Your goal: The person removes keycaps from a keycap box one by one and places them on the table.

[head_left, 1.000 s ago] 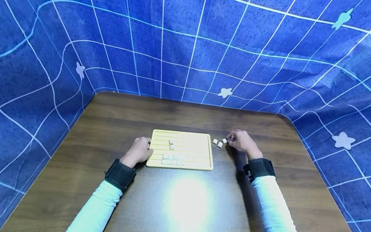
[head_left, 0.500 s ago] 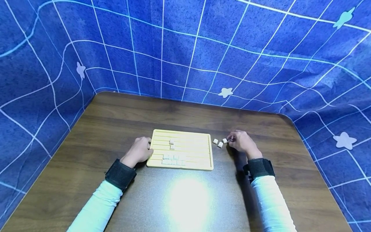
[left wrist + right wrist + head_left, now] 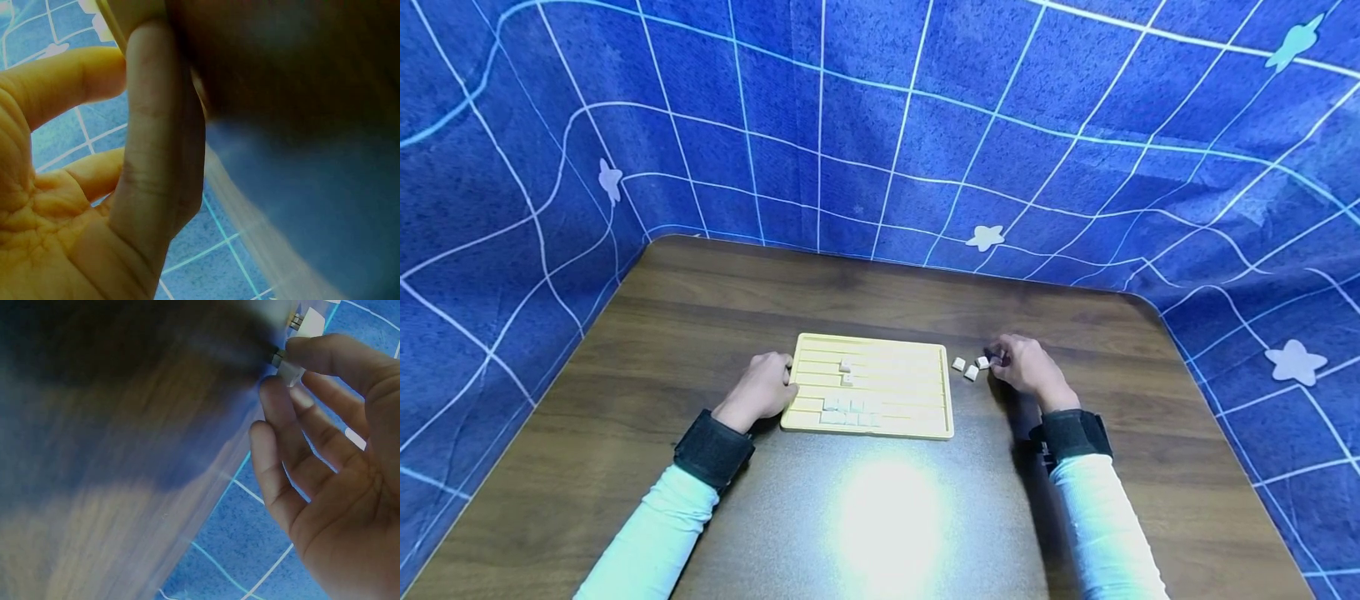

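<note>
Blue cloth printed with pale wavy grid lines and stars is hanging around three sides of the brown wood-grain desk I am watching from afar. Compared with half a second ago, I am finding very little changing: the whole scene is sitting a hair differently in the head view, while both hands are keeping their places on the desk. White glare is spreading over the near part of the surface.

My view is showing the yellow tray lying near the middle of the desk, with two single pieces resting in its upper channels and two rows of pale pieces lying in the lower ones. The left hand is gripping the tray's left edge. Just beyond its right edge, three loose pieces are lying close together.

Next to them, the right hand is nearly closing, its fingertips pinching a small white piece; the close view is dim and blurred, so I am only fairly sure of that hold. Dark bands are wrapping both wrists over pale sleeves.
</note>
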The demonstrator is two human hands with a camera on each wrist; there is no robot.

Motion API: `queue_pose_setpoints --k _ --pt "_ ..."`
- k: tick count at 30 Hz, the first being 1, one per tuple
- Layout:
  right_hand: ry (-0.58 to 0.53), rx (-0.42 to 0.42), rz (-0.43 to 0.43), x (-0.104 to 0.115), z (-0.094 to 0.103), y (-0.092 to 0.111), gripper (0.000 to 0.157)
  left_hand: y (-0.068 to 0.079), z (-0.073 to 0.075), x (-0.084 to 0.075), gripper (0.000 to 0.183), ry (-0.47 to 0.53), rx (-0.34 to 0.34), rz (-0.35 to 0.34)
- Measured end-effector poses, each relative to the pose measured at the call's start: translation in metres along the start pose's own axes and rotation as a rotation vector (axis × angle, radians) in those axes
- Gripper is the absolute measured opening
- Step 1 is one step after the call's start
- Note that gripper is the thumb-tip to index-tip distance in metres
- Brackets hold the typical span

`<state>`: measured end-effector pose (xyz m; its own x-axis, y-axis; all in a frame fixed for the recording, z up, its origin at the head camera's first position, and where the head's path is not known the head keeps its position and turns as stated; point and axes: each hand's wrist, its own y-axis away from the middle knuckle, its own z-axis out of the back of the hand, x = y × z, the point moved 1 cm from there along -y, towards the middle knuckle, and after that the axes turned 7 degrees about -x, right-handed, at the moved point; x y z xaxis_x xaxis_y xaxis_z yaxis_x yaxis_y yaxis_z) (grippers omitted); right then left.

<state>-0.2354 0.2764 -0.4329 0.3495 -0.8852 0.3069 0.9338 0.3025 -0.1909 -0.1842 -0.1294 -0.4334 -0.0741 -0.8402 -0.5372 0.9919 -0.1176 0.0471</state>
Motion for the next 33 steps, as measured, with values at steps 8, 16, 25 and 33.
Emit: queue_pose_setpoints --k 8,16,25,33 --pt "0.034 -0.017 -0.078 0.004 0.008 0.003 0.043 0.001 0.001 0.001 0.032 0.008 -0.004 -0.007" --pt "0.024 -0.083 -0.008 0.012 0.014 0.002 0.034 0.001 0.002 0.0 0.033 0.003 -0.005 -0.019" --pt "0.0 -0.148 0.067 0.048 0.016 -0.01 0.025 0.001 0.001 0.001 0.034 -0.006 -0.003 -0.02" --pt "-0.045 -0.107 0.118 0.088 0.01 -0.025 0.023 0.0 0.0 0.0 0.029 -0.007 -0.008 -0.016"
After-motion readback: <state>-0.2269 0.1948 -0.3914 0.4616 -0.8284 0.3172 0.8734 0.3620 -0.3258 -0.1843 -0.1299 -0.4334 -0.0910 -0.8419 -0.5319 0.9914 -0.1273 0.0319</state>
